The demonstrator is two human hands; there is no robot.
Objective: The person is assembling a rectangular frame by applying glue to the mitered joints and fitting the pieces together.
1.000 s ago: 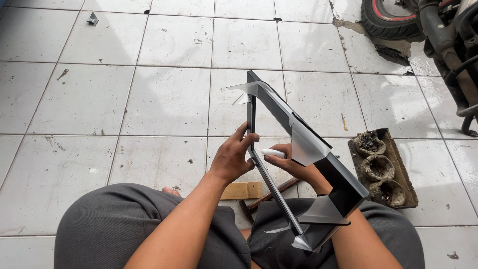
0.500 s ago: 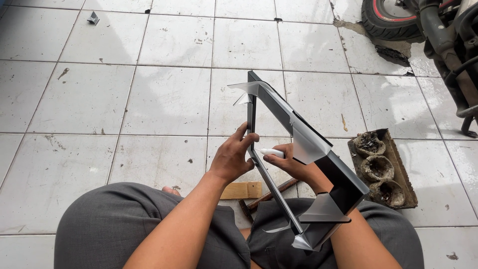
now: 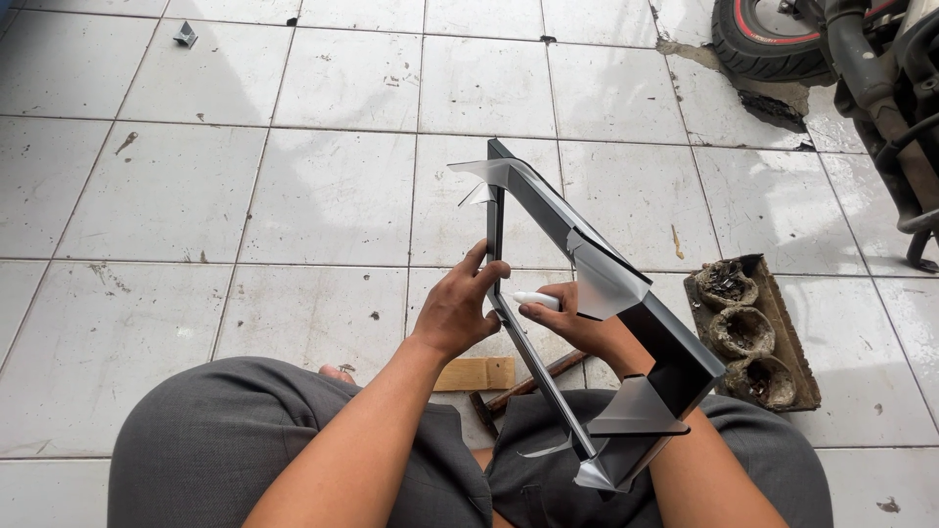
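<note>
I sit on a white tiled floor with a dark metal triangular frame (image 3: 626,293) resting on my lap, shiny gusset plates at its corners. My left hand (image 3: 458,311) grips the thin upright bar of the frame near its middle. My right hand (image 3: 572,326) reaches through the frame and holds a small white stick, like chalk (image 3: 536,300), its tip against that same bar beside my left fingers.
A wooden block (image 3: 475,374) and a hammer (image 3: 518,386) lie on the floor between my knees. A dirty tray with three round pots (image 3: 748,332) sits at the right. A motorcycle wheel and frame (image 3: 831,39) stand at the far right. A small metal piece (image 3: 185,35) lies far left.
</note>
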